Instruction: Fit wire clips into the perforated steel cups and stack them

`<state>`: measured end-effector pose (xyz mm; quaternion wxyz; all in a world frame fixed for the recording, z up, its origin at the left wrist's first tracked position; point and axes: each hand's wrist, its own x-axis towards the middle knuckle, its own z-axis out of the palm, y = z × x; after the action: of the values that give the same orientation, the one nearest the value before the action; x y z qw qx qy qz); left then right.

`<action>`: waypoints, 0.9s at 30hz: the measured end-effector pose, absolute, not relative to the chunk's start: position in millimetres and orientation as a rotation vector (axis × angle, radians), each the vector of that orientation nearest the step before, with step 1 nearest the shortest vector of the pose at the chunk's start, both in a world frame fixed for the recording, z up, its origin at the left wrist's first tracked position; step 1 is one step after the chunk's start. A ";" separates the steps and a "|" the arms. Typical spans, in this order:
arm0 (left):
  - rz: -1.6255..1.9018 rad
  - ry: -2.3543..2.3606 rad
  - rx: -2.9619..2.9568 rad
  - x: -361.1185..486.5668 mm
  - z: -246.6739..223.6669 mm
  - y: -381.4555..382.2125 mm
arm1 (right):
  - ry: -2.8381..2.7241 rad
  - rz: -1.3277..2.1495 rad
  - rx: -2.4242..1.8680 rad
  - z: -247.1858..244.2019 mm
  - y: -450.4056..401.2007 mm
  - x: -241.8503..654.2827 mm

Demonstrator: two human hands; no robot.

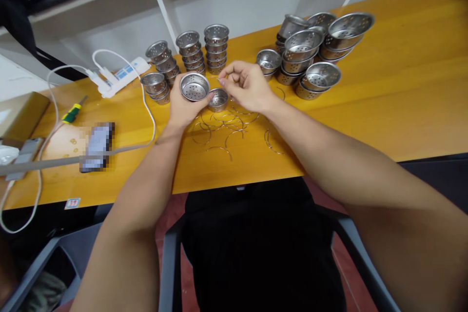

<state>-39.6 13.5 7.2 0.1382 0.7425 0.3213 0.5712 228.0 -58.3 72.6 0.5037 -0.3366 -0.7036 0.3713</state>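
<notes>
My left hand (183, 107) is wrapped round a perforated metal cup (195, 87), which has its mouth tipped toward me. To its right my right hand (246, 85) pinches a thin metal wire (215, 78) between thumb and fingertips; most of that wire is hard to make out. Just below and between the hands stands a second small perforated cup (218, 101) on the table. Several curved thin wires (234, 126) lie loose on the wood in front of both hands.
Stacked perforated cups (188, 48) stand at the back left, and more stacks (303, 53) at the back right. A power strip (124, 75) with white cables, a screwdriver (73, 113), a phone (97, 146) and a cardboard box (24, 117) lie on the left of the table (402, 87).
</notes>
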 end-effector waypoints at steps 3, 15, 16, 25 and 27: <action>1.591 0.869 2.142 -32.9 11.3 7.4 | -1.765 0.808 -0.886 74.3 -65.9 220.4; 1.488 0.764 2.266 -21.6 17.0 -3.4 | -1.868 0.585 -1.120 87.0 -73.2 226.1; 1.493 0.767 2.273 -21.3 16.7 -3.3 | -1.868 0.582 -1.121 86.9 -72.8 226.2; 1.462 0.736 2.273 -15.1 18.0 -10.4 | -1.843 0.588 -1.126 88.2 -76.4 223.3; 1.438 0.758 2.281 -14.2 19.4 -12.0 | -1.842 0.588 -1.135 89.8 -78.6 222.9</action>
<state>-14.2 -12.0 19.4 0.1695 0.8025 0.2667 0.5061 222.9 -78.6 89.8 0.4346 -0.4558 -0.7400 0.2361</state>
